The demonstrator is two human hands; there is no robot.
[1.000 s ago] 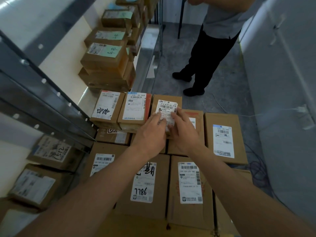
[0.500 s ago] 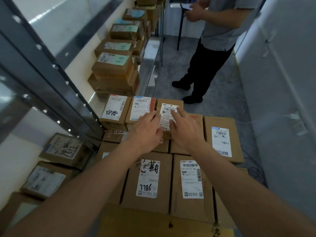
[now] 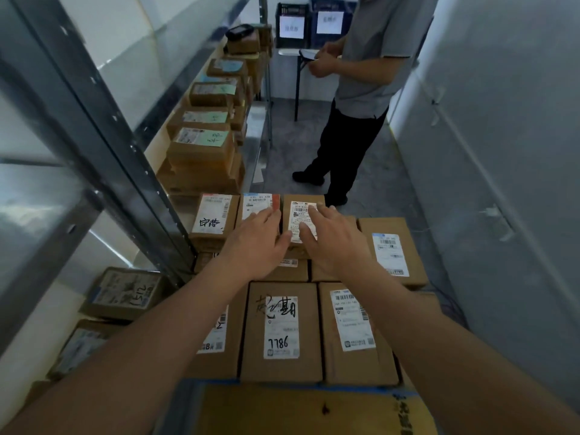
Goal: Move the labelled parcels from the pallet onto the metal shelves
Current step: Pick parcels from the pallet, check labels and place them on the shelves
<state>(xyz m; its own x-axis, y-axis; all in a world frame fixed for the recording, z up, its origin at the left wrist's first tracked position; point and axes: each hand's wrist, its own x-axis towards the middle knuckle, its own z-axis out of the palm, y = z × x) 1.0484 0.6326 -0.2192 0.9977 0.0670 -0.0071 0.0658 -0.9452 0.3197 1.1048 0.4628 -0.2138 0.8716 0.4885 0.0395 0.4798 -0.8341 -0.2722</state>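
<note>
Several brown labelled parcels are stacked in front of me. A small parcel with a white label (image 3: 298,215) stands on top at the far edge of the stack. My left hand (image 3: 257,243) lies with straight fingers on the red-edged parcel (image 3: 259,202) beside it, its thumb against the small parcel's left side. My right hand (image 3: 332,237) rests flat on the small parcel's label, fingers spread. The metal shelves (image 3: 94,127) run along the left and carry several parcels with green notes (image 3: 201,142).
A person in a grey shirt and black trousers (image 3: 361,98) stands in the aisle ahead, holding a device. Blue crates with paper signs (image 3: 310,20) stand behind. A lower shelf at left holds parcels (image 3: 125,293). A white wall bounds the right side.
The view has tilted up, showing more of the aisle and shelf. Both hands stay on the small top parcel, with the fingers now straighter and more spread.
</note>
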